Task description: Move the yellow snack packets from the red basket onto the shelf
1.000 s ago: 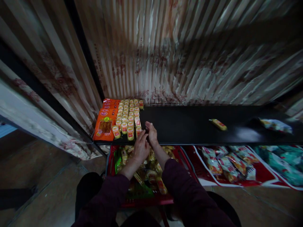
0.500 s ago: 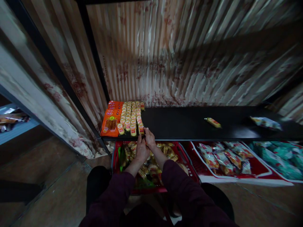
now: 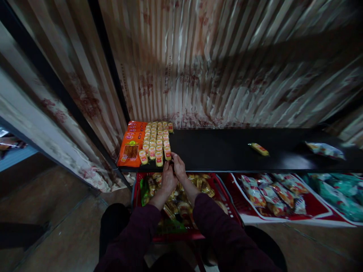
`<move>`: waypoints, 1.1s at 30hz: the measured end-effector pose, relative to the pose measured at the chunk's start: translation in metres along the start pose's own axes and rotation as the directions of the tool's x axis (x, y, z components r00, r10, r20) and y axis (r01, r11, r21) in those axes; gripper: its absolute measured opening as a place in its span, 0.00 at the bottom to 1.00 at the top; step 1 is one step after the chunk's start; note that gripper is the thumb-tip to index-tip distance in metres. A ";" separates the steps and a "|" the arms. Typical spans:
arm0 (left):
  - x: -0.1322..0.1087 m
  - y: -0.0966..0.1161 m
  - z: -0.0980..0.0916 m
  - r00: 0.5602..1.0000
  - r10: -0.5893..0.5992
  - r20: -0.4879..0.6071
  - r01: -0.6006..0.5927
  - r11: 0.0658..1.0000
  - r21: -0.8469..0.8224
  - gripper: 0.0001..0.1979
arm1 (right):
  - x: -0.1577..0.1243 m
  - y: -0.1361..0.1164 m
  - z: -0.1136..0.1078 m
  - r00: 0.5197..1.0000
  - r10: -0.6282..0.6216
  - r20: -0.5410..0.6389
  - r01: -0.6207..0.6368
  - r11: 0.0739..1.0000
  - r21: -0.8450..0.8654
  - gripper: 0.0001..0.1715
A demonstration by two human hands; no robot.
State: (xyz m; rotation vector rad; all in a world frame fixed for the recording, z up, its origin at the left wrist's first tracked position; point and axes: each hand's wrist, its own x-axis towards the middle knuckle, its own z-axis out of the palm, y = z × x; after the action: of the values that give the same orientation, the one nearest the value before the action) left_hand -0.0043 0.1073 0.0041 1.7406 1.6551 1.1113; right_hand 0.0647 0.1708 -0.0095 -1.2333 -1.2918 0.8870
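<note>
Both my hands meet at the front edge of the black shelf (image 3: 210, 151). The fingers of my right hand (image 3: 179, 167) are closed along the right side of a small yellow-wrapped snack cake (image 3: 167, 153), the front one of its row. My left hand (image 3: 169, 179) is closed at the same cake's lower end, its fingertips partly hidden. Left of it, several rows of matching wrapped cakes (image 3: 154, 141) stand close together. Orange snack packets (image 3: 129, 149) lie flat at the shelf's left end. Below my wrists, a red basket (image 3: 227, 202) holds gold-wrapped snacks.
Farther right on the shelf lie a single yellow packet (image 3: 259, 149) and a white-and-blue bag (image 3: 325, 150). Under the shelf are a white-rimmed red basket (image 3: 323, 214) of snack bags and several green bags (image 3: 340, 196). A black post (image 3: 112, 60) and striped curtain (image 3: 184, 68) border the shelf.
The front cake at my fingers has shifted slightly back toward its row, my hands staying against it. The whole view has tilted a little.
</note>
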 end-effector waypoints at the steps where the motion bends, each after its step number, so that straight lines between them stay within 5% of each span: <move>1: 0.001 -0.002 0.000 1.000 0.005 -0.007 -0.005 1.000 -0.001 0.21 | 0.001 -0.001 0.001 1.000 0.005 0.006 -0.005 1.000 0.003 0.30; 12: 0.005 -0.004 0.003 0.996 0.076 -0.053 -0.074 0.997 0.037 0.23 | 0.012 -0.006 0.004 0.999 0.001 -0.035 -0.008 0.978 -0.209 0.35; 19: 0.007 -0.008 0.002 0.992 0.112 -0.066 -0.112 0.994 -0.003 0.28 | 0.028 -0.006 0.012 0.996 0.069 0.050 -0.055 0.967 -0.250 0.41; 33: 0.009 -0.015 -0.002 0.990 0.130 -0.059 -0.130 0.991 0.006 0.29 | 0.027 -0.011 0.018 0.987 0.041 0.157 0.013 0.945 -0.326 0.37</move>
State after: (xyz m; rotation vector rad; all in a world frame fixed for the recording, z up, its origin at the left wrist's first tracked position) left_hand -0.0149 0.1179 -0.0052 1.8568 1.5964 1.2308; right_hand 0.0493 0.1981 0.0047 -1.4510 -1.6099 0.8175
